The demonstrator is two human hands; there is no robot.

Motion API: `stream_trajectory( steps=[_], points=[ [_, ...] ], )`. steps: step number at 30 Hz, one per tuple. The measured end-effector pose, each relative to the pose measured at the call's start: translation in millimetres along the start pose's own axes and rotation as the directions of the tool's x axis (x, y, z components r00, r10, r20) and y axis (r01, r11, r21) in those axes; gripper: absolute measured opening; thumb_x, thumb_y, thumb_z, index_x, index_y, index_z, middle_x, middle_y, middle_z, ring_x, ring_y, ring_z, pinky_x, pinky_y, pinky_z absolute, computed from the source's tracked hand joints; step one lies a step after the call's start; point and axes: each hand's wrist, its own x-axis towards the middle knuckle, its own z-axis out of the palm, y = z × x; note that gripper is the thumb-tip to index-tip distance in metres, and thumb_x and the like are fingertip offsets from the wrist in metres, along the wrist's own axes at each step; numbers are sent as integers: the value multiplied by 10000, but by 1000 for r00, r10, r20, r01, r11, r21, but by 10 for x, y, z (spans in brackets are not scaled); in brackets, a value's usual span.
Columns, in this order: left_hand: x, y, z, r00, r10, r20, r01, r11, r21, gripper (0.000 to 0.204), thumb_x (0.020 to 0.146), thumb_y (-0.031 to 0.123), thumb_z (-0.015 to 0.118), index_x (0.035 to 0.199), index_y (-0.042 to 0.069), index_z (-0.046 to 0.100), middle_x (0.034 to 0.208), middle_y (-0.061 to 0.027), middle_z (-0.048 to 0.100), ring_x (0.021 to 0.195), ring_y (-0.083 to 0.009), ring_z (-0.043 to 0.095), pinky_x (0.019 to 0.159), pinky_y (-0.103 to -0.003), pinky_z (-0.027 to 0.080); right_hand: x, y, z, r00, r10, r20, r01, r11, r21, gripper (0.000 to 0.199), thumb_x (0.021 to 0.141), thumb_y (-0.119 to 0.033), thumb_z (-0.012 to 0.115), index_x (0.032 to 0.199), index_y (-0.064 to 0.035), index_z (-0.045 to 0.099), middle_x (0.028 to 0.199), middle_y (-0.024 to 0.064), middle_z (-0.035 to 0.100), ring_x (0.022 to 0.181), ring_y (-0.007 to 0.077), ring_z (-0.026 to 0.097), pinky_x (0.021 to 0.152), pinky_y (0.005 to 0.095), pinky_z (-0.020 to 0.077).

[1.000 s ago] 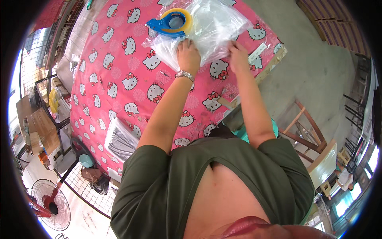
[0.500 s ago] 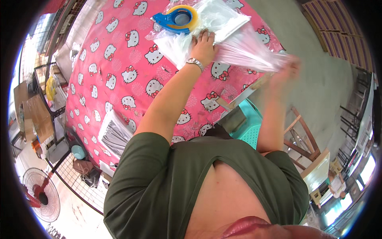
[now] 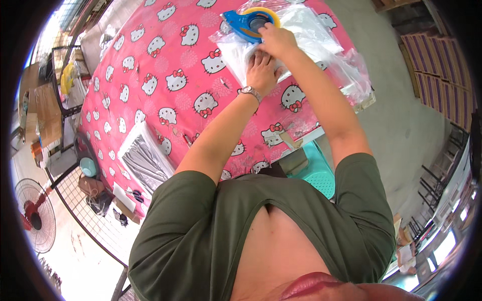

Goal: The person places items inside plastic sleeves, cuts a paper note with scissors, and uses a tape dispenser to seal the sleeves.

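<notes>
A blue tape dispenser with a wide yellowish tape roll lies over clear plastic at the table's far side. My right hand bends its fingers round the near right part of the roll; its fingertips are partly hidden. Just below it, my left hand, with a metal watch at the wrist, presses on the edge of a stack of white and clear plastic bags, fingers stretched out. A loose, crumpled clear bag spreads over the right table edge, apart from both hands.
A pink cloth printed with cat faces covers the table. At its near left rests a wrapped grey plastic pack. A turquoise stool stands under the near edge, a red fan at lower left, and stacked cardboard at far right.
My right hand has let go of the sheer plastic it was stretching to the right and has come over to the tape roll. The view has shifted slightly; my left hand stays on the bags.
</notes>
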Motion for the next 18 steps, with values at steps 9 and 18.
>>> stream_trajectory(
  steps=[9, 18],
  points=[
    [57, -244, -9, 979, -164, -123, 136, 969, -207, 472, 903, 277, 538, 1326, 73, 492, 1413, -132, 428, 1319, -335, 362, 1097, -445, 284, 452, -59, -531, 942, -145, 303, 166, 985, -43, 446, 737, -383, 736, 1117, -160, 671, 1140, 100, 649, 1051, 265, 621, 824, 410, 521],
    [-423, -489, -735, 939, -343, -1, 275, 756, -594, 259, 840, 87, 587, 1077, -2, 640, 1240, -130, 572, 1099, -294, 573, 948, -376, 469, -315, -254, -311, 994, -73, -81, 107, 789, 604, 378, 830, -238, 663, 1170, -80, 612, 1107, 110, 645, 1047, 243, 609, 892, 346, 475]
  ],
)
